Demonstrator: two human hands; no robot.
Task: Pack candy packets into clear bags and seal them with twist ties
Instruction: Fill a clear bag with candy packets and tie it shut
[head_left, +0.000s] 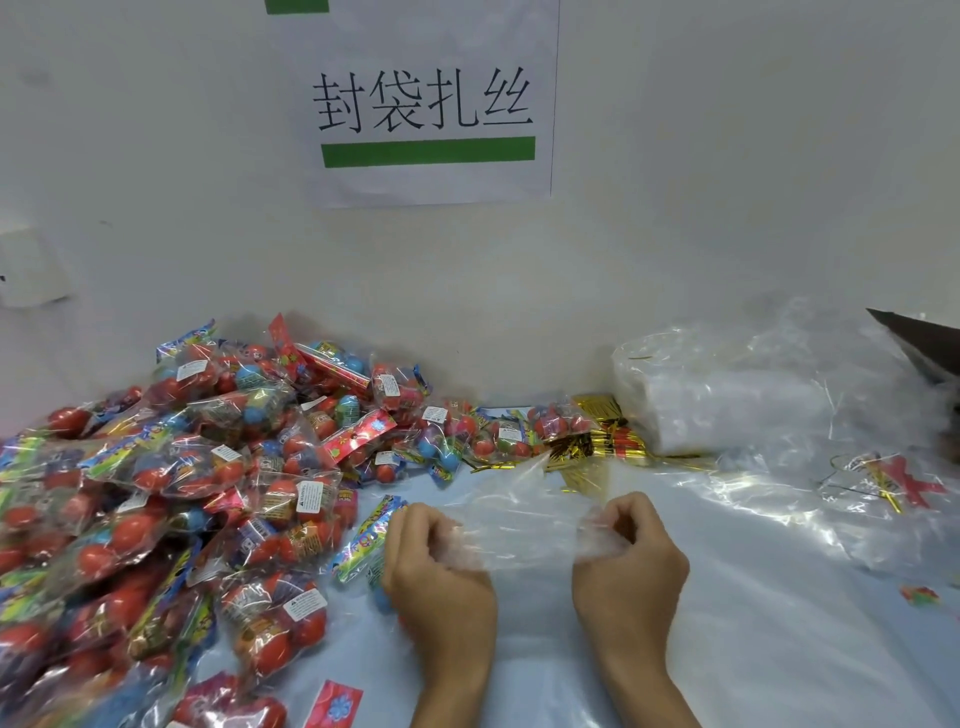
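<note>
A clear bag (524, 514) is stretched between my two hands just above the table. My left hand (434, 566) pinches its left edge with curled fingers, and my right hand (631, 561) pinches its right edge. A big heap of candy packets (171, 493) with red and blue balls covers the table's left half, reaching my left hand. One packet (363, 540) lies right beside my left hand. A bundle of gold twist ties (597, 447) lies behind the bag, near the wall.
A stack of clear bags (727, 395) in plastic wrap sits at the back right. Loose crumpled plastic (831, 509) with a few gold ties spreads over the right side. A paper sign (426, 104) hangs on the wall. A dark object (924, 343) juts in at the right edge.
</note>
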